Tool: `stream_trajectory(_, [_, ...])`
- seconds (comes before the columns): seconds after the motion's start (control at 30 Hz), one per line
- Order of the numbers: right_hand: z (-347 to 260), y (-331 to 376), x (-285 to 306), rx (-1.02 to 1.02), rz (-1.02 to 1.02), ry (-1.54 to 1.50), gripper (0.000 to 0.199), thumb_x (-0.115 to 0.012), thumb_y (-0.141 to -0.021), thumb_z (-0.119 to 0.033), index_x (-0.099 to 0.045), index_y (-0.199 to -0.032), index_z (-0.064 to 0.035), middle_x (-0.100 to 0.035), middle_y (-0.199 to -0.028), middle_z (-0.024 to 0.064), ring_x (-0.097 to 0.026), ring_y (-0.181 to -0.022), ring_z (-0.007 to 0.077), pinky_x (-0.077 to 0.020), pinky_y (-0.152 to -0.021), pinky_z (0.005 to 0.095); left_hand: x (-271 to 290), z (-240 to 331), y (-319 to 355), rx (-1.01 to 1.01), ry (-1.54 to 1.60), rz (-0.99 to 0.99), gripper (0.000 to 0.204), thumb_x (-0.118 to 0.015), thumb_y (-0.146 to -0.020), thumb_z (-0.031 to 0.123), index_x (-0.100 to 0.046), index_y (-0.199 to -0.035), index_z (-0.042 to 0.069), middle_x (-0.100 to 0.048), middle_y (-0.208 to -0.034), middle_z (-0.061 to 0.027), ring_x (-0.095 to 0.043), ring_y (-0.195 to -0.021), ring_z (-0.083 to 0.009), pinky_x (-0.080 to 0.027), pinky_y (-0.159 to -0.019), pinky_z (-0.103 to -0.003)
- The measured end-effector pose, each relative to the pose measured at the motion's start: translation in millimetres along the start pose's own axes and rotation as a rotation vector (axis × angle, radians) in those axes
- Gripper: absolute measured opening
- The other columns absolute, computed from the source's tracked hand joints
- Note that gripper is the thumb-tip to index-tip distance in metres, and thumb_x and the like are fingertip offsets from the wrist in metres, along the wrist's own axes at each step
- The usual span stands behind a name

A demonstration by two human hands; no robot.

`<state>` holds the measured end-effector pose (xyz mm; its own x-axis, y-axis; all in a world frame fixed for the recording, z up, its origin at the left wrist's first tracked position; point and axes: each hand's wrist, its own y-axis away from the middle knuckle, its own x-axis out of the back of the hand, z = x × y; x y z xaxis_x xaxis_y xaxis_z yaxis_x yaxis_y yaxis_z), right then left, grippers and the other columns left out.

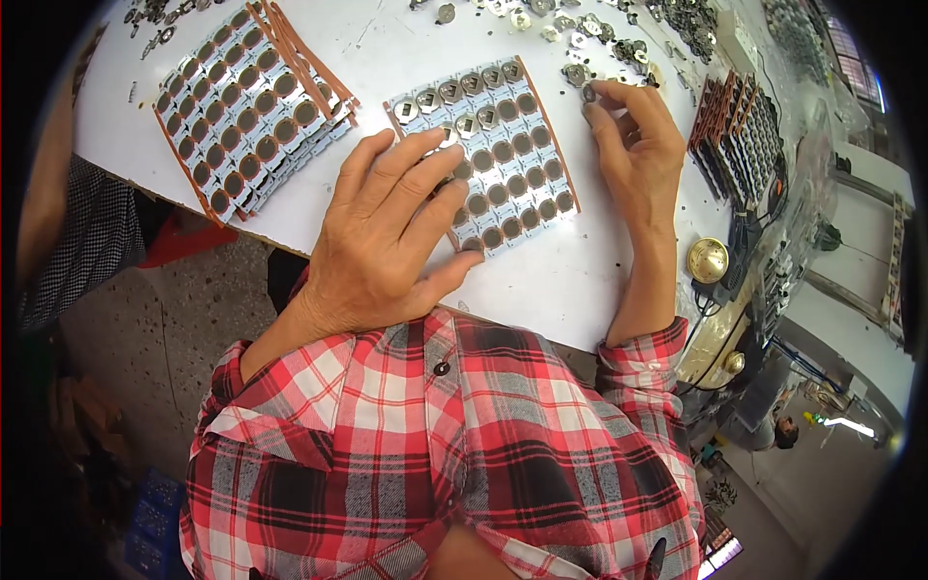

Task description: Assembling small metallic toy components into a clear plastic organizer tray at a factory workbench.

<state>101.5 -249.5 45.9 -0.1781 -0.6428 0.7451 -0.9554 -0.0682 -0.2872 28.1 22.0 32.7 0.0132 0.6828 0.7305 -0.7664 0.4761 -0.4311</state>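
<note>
A light-blue circuit board panel point(512, 164) with rows of round dark pads lies on the table before me. Silvery round metal clips point(449, 92) sit on its far row and on part of the second row. My left hand point(382, 227) rests over the panel's left side with its fingers spread, hiding some pads. To the right of the panel, my right hand point(638, 135) has thumb and forefinger pinched together beside the loose metal clips. Something small and dark shows at those fingertips; its kind is not clear.
A stack of similar panels point(242, 111) lies at the left, with brown strips on top. Another stack point(739, 135) stands at the right. Loose metal parts point(599, 39) are scattered at the back. A brass-coloured dome point(709, 261) sits by cables at the right edge.
</note>
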Motion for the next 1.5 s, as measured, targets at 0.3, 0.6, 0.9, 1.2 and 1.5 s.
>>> stream_trajectory(0.3, [-2.9, 0.7, 5.6, -0.261, 0.027, -0.264, 0.012, -0.071, -0.091, -0.002, -0.071, -0.103, -0.0007, -0.065, -0.082, -0.0036, -0.057, -0.071, 0.0031, -0.0447, -0.063, 0.0183, 1.2, -2.4, -3.5, -0.011, 0.032, 0.003, 0.057, -0.089, -0.066, 0.024, -0.068, -0.112, -0.002, -0.066, -0.128, -0.0195, -0.059, -0.126, -0.0399, -0.044, -0.107, -0.057])
stream_trajectory(0.6, [-12.3, 6.9, -8.4, 0.001, -0.023, -0.073, 0.019, -0.077, -0.088, -0.001, -0.076, -0.107, -0.0038, -0.065, -0.083, -0.0021, -0.055, -0.069, 0.0039, -0.0416, -0.06, 0.0189, 0.7, -2.0, -3.4, -0.005, 0.044, 0.012, 0.056, -0.09, -0.065, 0.024, -0.069, -0.11, -0.002, -0.067, -0.126, -0.0201, -0.06, -0.125, -0.0406, -0.044, -0.107, -0.058])
stream_trajectory(0.9, [-9.8, 1.2, 5.7, 0.045, -0.19, -0.083, 0.017, -0.069, -0.091, 0.007, -0.075, -0.105, -0.0016, -0.067, -0.091, 0.0016, -0.059, -0.075, 0.007, -0.0456, -0.067, 0.0204, -1.2, -0.5, -3.0, -0.013, 0.071, 0.038, 0.056, -0.09, -0.062, 0.023, -0.069, -0.108, -0.002, -0.067, -0.121, -0.0199, -0.061, -0.123, -0.0398, -0.046, -0.105, -0.057])
stream_trajectory(1.2, [-22.3, 7.9, 3.7, -0.059, -0.137, -0.302, 0.011, -0.064, -0.1, -0.004, -0.068, -0.109, 0.0, -0.066, -0.09, 0.0033, -0.058, -0.068, 0.0081, -0.046, -0.062, 0.0209, -0.6, -1.4, -2.9, -0.012, 0.082, 0.037, 0.054, -0.089, -0.062, 0.023, -0.069, -0.106, -0.003, -0.067, -0.12, -0.0197, -0.061, -0.122, -0.0397, -0.047, -0.105, -0.056])
stream_trajectory(1.5, [-48.0, 12.0, -13.2, -0.23, -0.278, -0.46, 0.013, -0.061, -0.103, -0.008, -0.07, -0.111, -0.0034, -0.067, -0.088, -0.0017, -0.054, -0.063, 0.0001, -0.0393, -0.048, 0.0151, -0.9, -1.8, -1.8, -0.044, 0.067, 0.001, 0.058, -0.087, -0.063, 0.031, -0.069, -0.106, -0.004, -0.068, -0.121, -0.0185, -0.06, -0.123, -0.04, -0.046, -0.104, -0.057])
